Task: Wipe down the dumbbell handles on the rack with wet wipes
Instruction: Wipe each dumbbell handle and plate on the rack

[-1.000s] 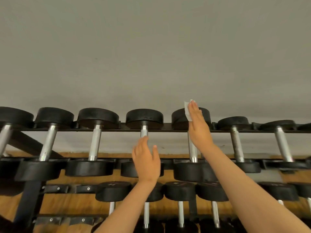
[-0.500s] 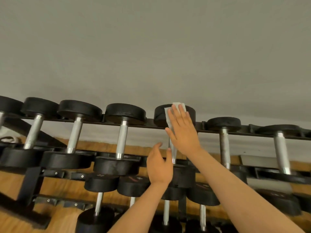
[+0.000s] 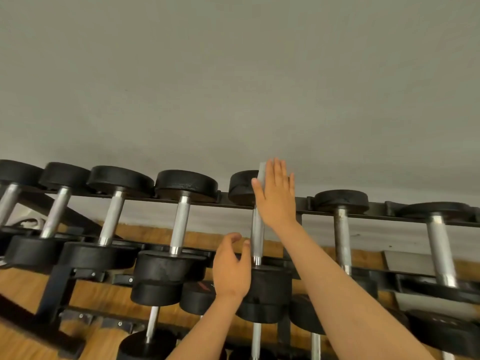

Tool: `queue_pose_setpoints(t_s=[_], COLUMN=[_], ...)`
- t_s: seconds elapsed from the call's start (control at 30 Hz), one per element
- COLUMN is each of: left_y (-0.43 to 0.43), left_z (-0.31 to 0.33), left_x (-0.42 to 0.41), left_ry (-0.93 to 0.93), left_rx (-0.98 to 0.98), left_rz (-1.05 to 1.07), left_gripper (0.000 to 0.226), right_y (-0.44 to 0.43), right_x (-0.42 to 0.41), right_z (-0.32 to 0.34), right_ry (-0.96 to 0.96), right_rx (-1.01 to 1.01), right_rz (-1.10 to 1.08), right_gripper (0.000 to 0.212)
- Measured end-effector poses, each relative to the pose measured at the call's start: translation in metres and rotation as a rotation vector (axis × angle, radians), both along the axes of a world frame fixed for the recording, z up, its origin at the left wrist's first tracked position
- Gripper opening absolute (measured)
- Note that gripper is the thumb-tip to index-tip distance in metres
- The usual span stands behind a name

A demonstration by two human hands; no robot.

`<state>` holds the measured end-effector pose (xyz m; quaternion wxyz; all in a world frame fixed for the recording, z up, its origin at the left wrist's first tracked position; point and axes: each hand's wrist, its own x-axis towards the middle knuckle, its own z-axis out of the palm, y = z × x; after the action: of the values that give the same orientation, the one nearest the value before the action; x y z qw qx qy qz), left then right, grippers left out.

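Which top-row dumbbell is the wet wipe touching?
The fifth dumbbell from the left: the right hand presses the wet wipe against its far head; others untouched.

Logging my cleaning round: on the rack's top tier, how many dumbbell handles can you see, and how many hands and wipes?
Top-tier dumbbell handles: 7
Hands, left hand and right hand: 2
Wet wipe: 1
Total: 10

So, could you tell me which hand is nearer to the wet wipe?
Right. The right hand presses the wet wipe against the far dumbbell head; the left hand sits lower, beside the near end of the handle.
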<state>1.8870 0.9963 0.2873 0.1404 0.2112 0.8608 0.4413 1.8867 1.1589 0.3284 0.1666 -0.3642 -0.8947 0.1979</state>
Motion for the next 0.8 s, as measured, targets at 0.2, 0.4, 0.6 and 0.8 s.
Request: queue_pose_setpoints(t_s=[0.2, 0.4, 0.6, 0.8], left_y=[0.0, 0.001, 0.001, 0.001], left_z=[-0.001, -0.003, -0.004, -0.006], left_x=[0.001, 0.0, 0.0, -0.001], left_ry=[0.007, 0.004, 0.006, 0.001], left_rx=[0.022, 0.024, 0.033, 0.038], left_rz=[-0.002, 0.013, -0.002, -0.003], left_gripper=[0.025, 0.028, 0.022, 0.019], right_y=[-0.022, 0.003, -0.012, 0.014], right_x=[0.033, 0.017, 0.044, 0.041], right_z=[-0.015, -0.004, -0.026, -0.023], right_ry=[0.129, 0.132, 0.245, 0.232], right_rx=[-0.043, -0.183, -0.262, -0.418], right_rz=[0.039, 0.066, 0.121, 0.101], right_gripper=[0.071, 0.088, 0.09, 0.116])
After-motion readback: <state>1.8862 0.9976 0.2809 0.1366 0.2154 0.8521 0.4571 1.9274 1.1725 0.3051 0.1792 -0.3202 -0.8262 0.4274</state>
